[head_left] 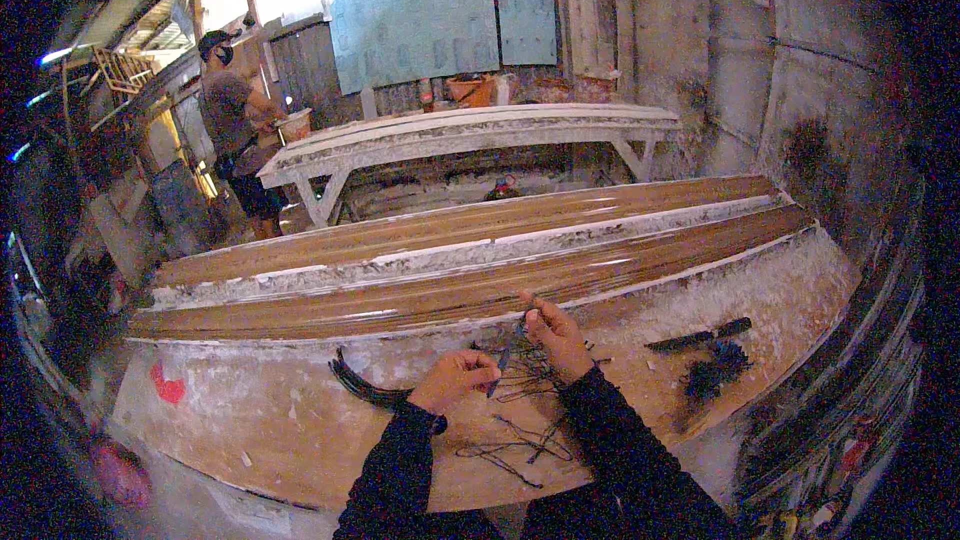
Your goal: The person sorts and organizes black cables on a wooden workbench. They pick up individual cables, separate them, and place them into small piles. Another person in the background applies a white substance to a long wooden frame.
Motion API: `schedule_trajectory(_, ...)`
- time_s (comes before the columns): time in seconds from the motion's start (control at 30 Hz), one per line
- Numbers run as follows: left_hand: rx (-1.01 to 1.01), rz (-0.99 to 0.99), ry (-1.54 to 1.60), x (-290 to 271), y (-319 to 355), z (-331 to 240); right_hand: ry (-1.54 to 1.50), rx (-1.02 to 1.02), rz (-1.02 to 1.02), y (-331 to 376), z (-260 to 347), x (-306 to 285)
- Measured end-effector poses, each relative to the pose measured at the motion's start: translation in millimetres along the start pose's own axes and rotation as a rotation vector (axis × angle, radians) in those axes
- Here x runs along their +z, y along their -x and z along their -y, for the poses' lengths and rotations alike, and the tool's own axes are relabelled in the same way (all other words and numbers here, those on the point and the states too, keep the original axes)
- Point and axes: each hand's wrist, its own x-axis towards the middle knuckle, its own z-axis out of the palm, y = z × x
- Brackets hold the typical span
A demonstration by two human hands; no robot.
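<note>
Over the pale, worn board (300,410), my left hand (458,380) is closed in a pinch on a small dark blue piece (501,370), too small to name. My right hand (560,342) is raised just to its right, thumb and fingers drawn together; whatever is in them, if anything, is too fine to make out. Thin black cords (535,380) lie loosely under and between both hands. More loops of black cord (520,445) rest closer to me. Left of my left hand sits a curved bundle of black cords (365,387).
A dark knife (700,335) and a black tangled clump (715,370) lie to the right. Beyond the board run two long brown glossy mouldings (480,275). A red scrap (167,383) is at left. Behind, a person (235,120) holding a bucket (295,125) stands by a white bench (470,135).
</note>
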Motion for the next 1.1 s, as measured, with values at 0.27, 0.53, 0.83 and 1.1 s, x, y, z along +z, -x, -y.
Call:
schedule_trajectory(0.27,-0.043,-0.331,0.441,0,-1,3,0.470,-0.419,0.241,9,-10,16)
schedule_trajectory(0.53,-0.009,-0.310,0.483,0,-4,7,0.728,-0.555,0.227,12,-12,23)
schedule_trajectory(0.83,-0.017,-0.291,0.498,-1,-8,14,0.801,-0.635,0.264,11,-10,22)
schedule_trajectory(1.1,0.012,-0.226,0.565,1,-5,9,0.800,-0.604,0.231,14,-9,23)
